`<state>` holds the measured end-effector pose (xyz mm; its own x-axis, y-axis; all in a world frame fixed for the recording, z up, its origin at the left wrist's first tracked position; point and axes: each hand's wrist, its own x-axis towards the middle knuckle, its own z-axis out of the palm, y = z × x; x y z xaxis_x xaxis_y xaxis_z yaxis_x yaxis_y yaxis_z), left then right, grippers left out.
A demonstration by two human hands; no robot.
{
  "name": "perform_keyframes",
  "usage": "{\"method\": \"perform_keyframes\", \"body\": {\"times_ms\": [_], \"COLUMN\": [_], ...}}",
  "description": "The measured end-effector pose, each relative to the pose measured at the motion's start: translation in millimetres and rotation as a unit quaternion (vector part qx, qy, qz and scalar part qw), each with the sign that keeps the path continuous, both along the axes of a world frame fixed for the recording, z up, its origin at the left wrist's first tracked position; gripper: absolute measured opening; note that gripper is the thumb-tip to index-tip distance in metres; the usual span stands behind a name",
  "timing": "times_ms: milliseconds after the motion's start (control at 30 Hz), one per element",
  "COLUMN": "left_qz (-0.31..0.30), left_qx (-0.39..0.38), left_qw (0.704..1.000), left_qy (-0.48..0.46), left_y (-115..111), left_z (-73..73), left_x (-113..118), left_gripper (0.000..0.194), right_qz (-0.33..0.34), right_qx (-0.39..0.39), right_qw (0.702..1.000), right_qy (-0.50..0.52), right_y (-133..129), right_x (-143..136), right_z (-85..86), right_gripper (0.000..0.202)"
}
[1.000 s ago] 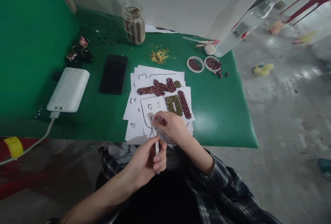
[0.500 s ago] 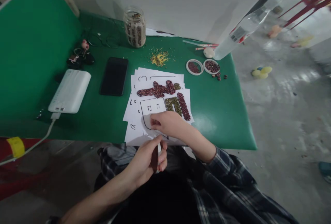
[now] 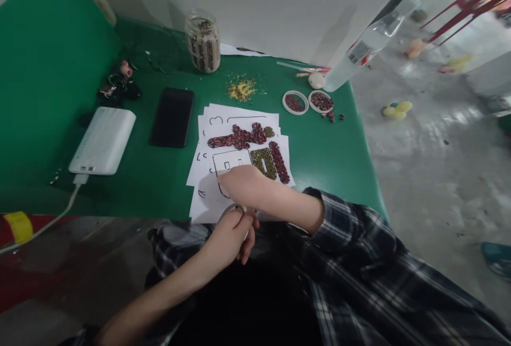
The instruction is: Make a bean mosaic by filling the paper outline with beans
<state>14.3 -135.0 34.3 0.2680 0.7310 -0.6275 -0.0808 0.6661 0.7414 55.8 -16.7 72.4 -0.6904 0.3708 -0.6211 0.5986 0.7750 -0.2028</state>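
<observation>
My left hand (image 3: 233, 234) is closed around a small white-rimmed lid (image 3: 228, 209) near the table's front edge; its contents are hidden. Just above it, my right hand (image 3: 241, 182) bends down over the top sheet of paper (image 3: 203, 210), its fingers out of sight beneath the hand. On the sheets are outlined shapes, some filled in. Dark red kidney beans (image 3: 241, 137) fill a long shape, green mung beans (image 3: 264, 162) a block and a small round patch, and small red beans (image 3: 279, 162) a narrow strip. An unfilled outline (image 3: 223, 157) lies partly under my right hand.
Two shallow lids of beans (image 3: 295, 103) (image 3: 321, 101) stand at the right, with loose beans beside them. Behind are yellow crumbs (image 3: 241, 89), a glass jar (image 3: 203, 42) and a leaning plastic bottle (image 3: 367, 48). A phone (image 3: 172, 117), a cabled power bank (image 3: 102, 141) and keys (image 3: 118, 84) lie left.
My right hand has moved slightly left and turned down, hiding its fingers. My left hand has tilted, so the lid's rim now shows. The whole view has shifted a little.
</observation>
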Motion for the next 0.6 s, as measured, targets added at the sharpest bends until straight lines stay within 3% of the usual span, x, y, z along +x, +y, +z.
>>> {"method": "perform_keyframes", "body": {"times_ms": [100,200,267,333,400,467,533,600], "left_qz": [-0.107,-0.216,-0.258,-0.275,-0.278,-0.279,-0.274,-0.254], "left_qx": [0.165,0.380,0.456,0.486,0.472,0.427,0.357,0.271], "left_qw": [0.975,0.873,0.813,0.785,0.792,0.829,0.880,0.926], "left_qy": [0.106,0.218,0.252,0.269,0.270,0.231,0.151,0.072], "left_y": [0.0,-2.5,-5.7,-9.2,-12.7,-16.2,-20.3,-25.0], "left_z": [12.6,29.4,34.1,32.1,26.7,22.3,20.3,19.4], "left_x": [5.1,16.7,23.8,26.2,22.1,12.3,-0.3,-11.6], "left_gripper": [0.030,0.028,0.030,0.032,0.035,0.035,0.032,0.031], "right_qz": [0.013,0.010,-0.010,-0.036,-0.063,-0.115,-0.222,-0.337], "right_qx": [0.019,0.016,-0.008,-0.024,-0.049,-0.115,-0.206,-0.276], "right_qw": [1.000,1.000,0.999,0.994,0.982,0.960,0.911,0.841], "right_qy": [0.003,0.019,0.042,0.099,0.171,0.229,0.281,0.321], "right_y": [-2.6,-3.4,-1.0,3.6,8.4,9.9,5.5,-5.2], "right_x": [-2.0,2.1,8.3,18.0,31.3,46.9,62.4,75.3], "right_z": [1.6,5.7,5.2,-0.2,-8.6,-16.5,-21.8,-24.7], "right_gripper": [0.022,0.022,0.020,0.015,0.008,0.009,0.017,0.025]}}
